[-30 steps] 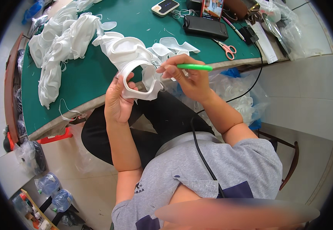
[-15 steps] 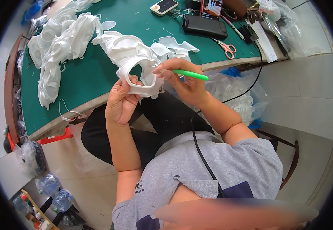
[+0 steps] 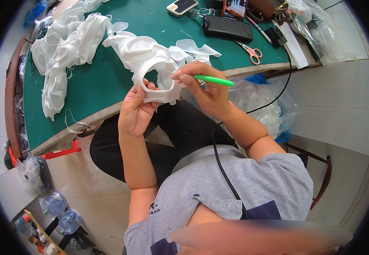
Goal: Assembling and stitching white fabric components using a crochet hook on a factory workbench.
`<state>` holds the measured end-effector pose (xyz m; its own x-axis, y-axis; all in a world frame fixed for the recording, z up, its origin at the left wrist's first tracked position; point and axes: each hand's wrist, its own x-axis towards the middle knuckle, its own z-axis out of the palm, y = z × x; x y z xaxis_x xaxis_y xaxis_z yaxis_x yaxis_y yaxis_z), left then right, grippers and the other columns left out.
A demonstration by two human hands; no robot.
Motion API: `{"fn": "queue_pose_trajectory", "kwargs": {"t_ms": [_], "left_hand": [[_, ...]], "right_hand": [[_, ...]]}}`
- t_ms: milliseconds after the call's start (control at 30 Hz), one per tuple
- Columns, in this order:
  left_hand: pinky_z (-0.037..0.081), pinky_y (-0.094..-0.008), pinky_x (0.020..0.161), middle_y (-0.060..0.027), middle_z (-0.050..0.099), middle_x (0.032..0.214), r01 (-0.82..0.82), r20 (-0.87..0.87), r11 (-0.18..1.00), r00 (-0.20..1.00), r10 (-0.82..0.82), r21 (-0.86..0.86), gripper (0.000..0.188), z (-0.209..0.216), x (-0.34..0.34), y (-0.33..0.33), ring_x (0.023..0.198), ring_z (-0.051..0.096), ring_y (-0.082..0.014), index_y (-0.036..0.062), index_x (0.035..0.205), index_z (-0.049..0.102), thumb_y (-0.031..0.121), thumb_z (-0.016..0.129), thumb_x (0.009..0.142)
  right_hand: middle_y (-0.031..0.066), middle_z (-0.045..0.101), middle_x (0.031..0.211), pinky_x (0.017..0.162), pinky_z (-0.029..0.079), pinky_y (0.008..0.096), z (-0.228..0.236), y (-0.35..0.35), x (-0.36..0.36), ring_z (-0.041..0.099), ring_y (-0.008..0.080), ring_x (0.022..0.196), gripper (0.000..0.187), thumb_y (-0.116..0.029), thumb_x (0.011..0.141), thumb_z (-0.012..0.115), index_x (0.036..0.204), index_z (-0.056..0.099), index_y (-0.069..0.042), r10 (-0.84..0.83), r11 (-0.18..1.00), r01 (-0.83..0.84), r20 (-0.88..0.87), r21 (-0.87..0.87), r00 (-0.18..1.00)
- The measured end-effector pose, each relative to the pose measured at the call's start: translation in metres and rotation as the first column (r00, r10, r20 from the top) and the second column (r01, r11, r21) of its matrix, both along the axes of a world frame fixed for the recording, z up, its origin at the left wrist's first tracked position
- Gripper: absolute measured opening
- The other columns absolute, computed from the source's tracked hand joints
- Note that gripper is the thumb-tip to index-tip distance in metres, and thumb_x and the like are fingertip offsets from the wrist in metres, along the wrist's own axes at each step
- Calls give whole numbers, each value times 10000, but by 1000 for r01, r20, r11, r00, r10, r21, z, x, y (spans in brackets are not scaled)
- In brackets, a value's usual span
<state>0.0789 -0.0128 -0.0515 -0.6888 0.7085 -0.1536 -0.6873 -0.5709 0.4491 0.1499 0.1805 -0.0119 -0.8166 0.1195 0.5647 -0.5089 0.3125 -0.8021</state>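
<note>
I find the left hand (image 3: pixel 139 110) gripping the near-left rim of a white ring-shaped piece (image 3: pixel 164 97), with the thumb outside the rim and the fingertips inside the ring. The piece is located at the front edge of the green bench (image 3: pixel 95 85), above the black trousers (image 3: pixel 184 123), its hole facing upward. I register the right hand (image 3: pixel 208 89) closed around a slim green-handled tool (image 3: pixel 215 80); its fingertips are at the right side of the ring. The tool's working end is too small for me to identify.

Directly behind the ring I see a row of white pieces (image 3: pixel 139 46) extending away across the bench; I cannot tell whether they are joined to it. A larger white heap (image 3: pixel 67 55) lies at far left. Pink-handled scissors (image 3: pixel 253 55) and a black case (image 3: pixel 227 29) lie at right rear.
</note>
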Motion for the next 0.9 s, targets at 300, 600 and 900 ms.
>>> {"fn": "queue_pose_trajectory", "kwargs": {"t_ms": [300, 600, 900], "left_hand": [[525, -314, 782, -69, 589, 980, -22, -20, 1000, 1000, 22, 14, 186, -1, -2, 1, 880, 626, -174, 60, 1097, 525, 191, 530, 964], [526, -337, 805, -72, 646, 1037, -30, 7, 998, 1000, 31, -55, 244, -10, -4, -3, 931, 644, -198, 41, 1154, 542, 171, 554, 949], [520, -340, 803, -62, 624, 956, -50, 26, 997, 998, 52, -57, 251, -6, -2, -1, 881, 630, -190, 11, 1147, 556, 146, 569, 935]], "right_hand": [[102, 667, 909, 730, 508, 244, -3, 0, 2, 623, 116, 798, 156, -108, 943, 571, 1011, 611, 27, -42, 975, 63, 99, -213, 994], [90, 661, 919, 704, 486, 230, -1, -2, 0, 611, 109, 808, 150, -119, 942, 577, 1007, 613, 11, -83, 972, 110, 135, -209, 987], [91, 657, 924, 708, 483, 230, -6, -3, -5, 597, 112, 802, 136, -104, 935, 582, 1001, 609, 12, -31, 997, 36, 66, -70, 997]]}}
